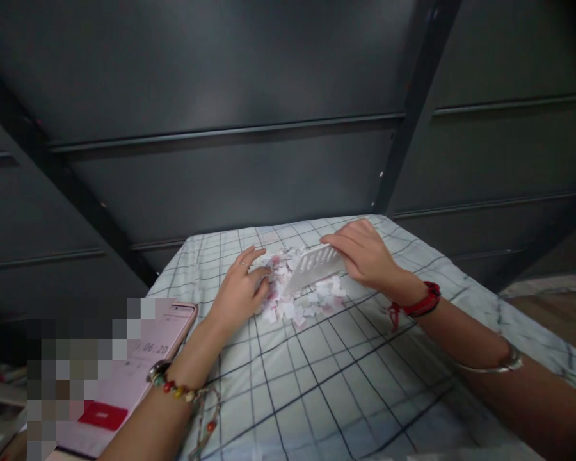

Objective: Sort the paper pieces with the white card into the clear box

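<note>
A heap of small torn paper scraps (297,308), mostly white with some pink, lies on the checked cloth. My right hand (365,256) grips the upper edge of a white slotted plastic piece (303,274), which stands tilted with its lower edge among the scraps. At the left side of the heap is my left hand (242,288), its fingers bent and apart, the tips beside the scraps. Whether those fingertips touch the paper I cannot tell. The slotted piece hides part of the heap behind it.
A white cloth with dark grid lines (326,378) covers the table. A phone (158,346) showing digits and a red button stands at the left, near my left forearm. Dark grey metal panels (249,173) rise behind the table's far edge.
</note>
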Action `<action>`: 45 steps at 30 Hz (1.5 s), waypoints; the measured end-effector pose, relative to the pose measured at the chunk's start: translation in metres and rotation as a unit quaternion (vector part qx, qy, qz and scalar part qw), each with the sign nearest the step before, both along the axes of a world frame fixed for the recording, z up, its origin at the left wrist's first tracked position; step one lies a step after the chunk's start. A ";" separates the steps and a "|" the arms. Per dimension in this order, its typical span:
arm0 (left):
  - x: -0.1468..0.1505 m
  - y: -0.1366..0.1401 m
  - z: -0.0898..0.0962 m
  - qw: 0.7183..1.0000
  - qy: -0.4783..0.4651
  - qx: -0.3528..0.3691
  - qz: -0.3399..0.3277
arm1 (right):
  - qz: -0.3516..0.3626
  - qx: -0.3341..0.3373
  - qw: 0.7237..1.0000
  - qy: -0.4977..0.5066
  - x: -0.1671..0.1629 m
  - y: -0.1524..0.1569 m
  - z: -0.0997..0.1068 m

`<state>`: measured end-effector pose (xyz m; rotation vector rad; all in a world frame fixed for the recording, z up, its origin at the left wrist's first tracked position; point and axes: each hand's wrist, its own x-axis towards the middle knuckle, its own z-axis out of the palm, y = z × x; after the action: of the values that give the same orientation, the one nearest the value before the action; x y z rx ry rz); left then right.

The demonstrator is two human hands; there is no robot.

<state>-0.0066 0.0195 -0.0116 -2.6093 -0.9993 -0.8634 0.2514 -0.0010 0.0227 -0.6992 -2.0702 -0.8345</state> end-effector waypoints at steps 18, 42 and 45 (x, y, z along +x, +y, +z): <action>0.007 -0.011 0.002 0.996 0.019 -0.088 -0.025 | 0.039 -0.021 0.998 -0.053 0.016 -0.020 0.011; 0.008 -0.015 0.003 0.993 0.042 -0.100 -0.042 | 0.081 -0.087 0.993 -0.021 0.016 -0.029 0.015; 0.008 -0.014 0.002 0.993 0.043 -0.093 -0.052 | 0.073 -0.082 0.994 -0.020 0.016 -0.031 0.016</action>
<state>0.0016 0.0052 -0.0098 -2.8511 -0.9696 -0.7026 0.2673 -0.0319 0.0383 -0.6143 -2.2147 -0.6053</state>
